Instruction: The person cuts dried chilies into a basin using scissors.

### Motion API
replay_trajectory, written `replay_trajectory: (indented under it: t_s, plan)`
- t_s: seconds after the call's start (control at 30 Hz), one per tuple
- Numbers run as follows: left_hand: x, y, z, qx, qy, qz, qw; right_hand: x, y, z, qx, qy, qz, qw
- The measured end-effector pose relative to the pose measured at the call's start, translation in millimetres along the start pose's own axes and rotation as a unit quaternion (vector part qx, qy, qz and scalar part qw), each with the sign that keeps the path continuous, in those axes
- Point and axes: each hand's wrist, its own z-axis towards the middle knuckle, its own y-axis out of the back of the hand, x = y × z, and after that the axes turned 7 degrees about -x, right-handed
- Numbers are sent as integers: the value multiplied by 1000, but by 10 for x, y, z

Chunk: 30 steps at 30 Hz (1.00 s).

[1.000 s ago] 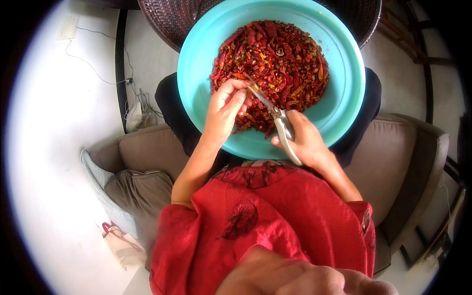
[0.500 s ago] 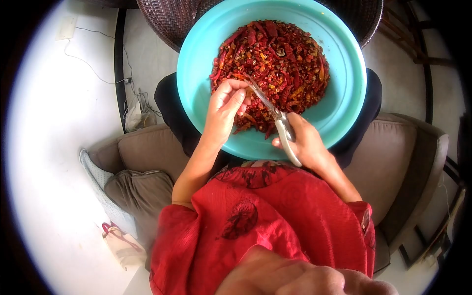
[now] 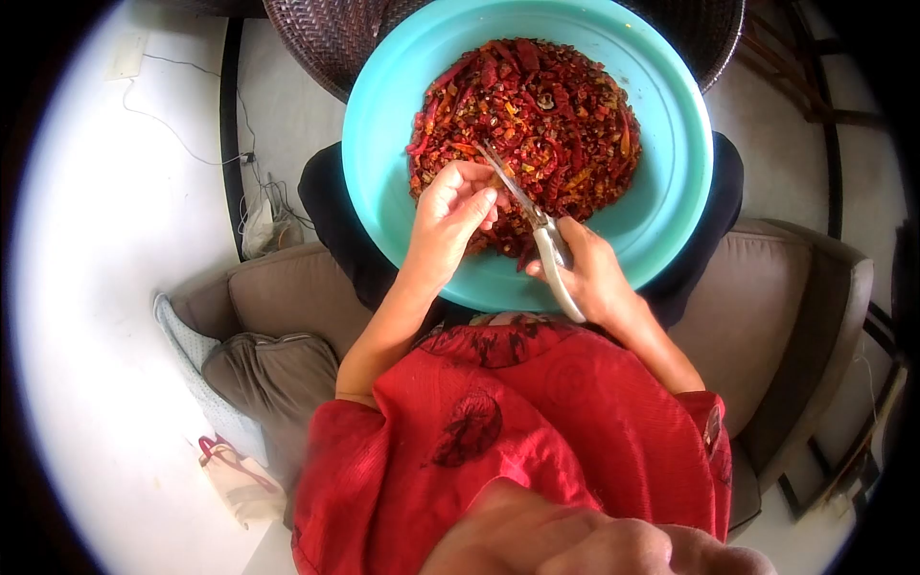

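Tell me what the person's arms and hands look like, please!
The left hand and right hand wear no gloves. Each has a thumb and fingers, some hidden from view. The forearms are uncovered, and no watch or bracelet shows. Short, loose red sleeves cover the upper arms; the right one has a dark-and-pale patterned patch.

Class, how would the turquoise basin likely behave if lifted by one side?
The turquoise basin looks like plastic, so its rim may flex. The red chilli pieces look loose and would probably slide toward the low side. Apparently resting across dark-trousered legs, it could tip.
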Motion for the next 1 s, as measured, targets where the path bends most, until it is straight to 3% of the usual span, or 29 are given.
replay_trajectory:
  t_s: [0.37,0.43,0.73,1.0]
  plan:
    - [50,105,44,-15,12,15,1000,16,-13,-7,-6,-5,40,999]
    - [40,119,41,-25,15,17,999,-1,-25,-10,11,-32,106,994]
    - [-15,106,-4,-26,-19,-7,999,33,18,-58,8,11,-23,1000]
    - [18,99,-23,-13,6,29,999,54,-8,-87,17,-8,16,1000]
